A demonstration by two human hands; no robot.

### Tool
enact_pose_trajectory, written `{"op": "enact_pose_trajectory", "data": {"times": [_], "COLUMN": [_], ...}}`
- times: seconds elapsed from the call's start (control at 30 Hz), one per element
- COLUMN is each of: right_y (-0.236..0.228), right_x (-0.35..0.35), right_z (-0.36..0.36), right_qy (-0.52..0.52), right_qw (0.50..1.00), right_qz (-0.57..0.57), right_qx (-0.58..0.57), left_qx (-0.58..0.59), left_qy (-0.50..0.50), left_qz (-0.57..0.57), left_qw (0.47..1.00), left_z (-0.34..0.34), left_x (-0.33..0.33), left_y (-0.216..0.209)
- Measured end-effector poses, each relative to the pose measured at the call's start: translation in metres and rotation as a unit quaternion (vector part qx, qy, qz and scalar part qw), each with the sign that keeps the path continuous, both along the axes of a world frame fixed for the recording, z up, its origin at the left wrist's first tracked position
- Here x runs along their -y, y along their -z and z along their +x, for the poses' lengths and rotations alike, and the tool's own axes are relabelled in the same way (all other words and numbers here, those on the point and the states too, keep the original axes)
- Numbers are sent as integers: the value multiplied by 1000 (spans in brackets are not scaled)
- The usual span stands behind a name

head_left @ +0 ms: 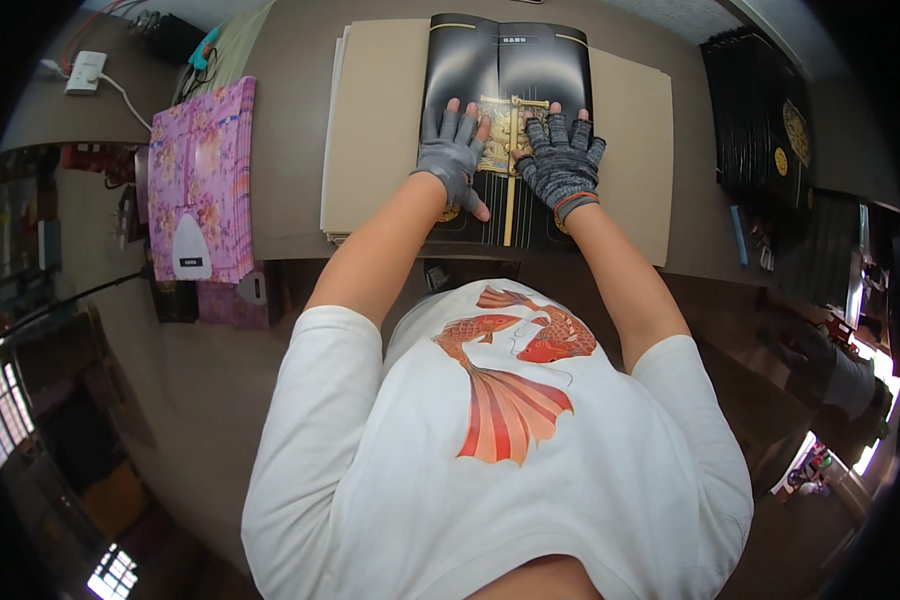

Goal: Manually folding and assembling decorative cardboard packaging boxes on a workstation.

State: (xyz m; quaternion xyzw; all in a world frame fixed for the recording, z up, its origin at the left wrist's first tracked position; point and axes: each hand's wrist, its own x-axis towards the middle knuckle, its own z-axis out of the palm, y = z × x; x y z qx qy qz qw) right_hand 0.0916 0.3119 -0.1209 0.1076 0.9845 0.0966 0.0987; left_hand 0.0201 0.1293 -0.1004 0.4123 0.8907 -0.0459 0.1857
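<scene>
A glossy black printed piece (545, 70) with gold decoration lies flat in front of me, looking like a flattened paper bag or folder. Under it are brown cardboard sheets (375, 130), wider than the black piece on both sides. My left hand (453, 150), in a smooth grey fingerless glove, presses on its left half with fingers spread. On the right half rests my right hand (562, 155), in a dark knitted fingerless glove with an orange cuff edge, its fingers also apart. Between both hands runs a gold central band (511, 205). Neither hand grips anything.
Pink floral flattened bags (202, 180) are stacked at the table's left edge. Black pieces with gold emblems (760, 120) form a stack on the right. A white power adapter (86, 73) with a cable and a teal-handled tool (205, 50) lie at the back left.
</scene>
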Motion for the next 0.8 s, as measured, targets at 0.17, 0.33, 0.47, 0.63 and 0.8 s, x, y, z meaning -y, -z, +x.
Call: {"op": "enact_pose_trajectory", "data": {"times": [0.17,0.33,0.47,0.63,0.8], "right_y": [-1,1,-2,1,6], "right_x": [1,0,5,3,-1], "right_z": [0,0,-2,-1,-3], "right_qy": [5,2,-2,-8,-2], "right_qw": [1000,1000,1000,1000,1000], "right_qz": [3,-18,-3,-4,-2], "right_qx": [3,-9,14,6,8], "left_qx": [2,5,-25,-22,-9], "left_qy": [0,0,5,9,11], "left_qz": [-11,-1,3,2,3], "left_qw": [1000,1000,1000,1000,1000], "left_z": [0,0,2,1,-1], "left_x": [-1,0,1,1,2], "left_y": [-3,-2,7,6,3]}}
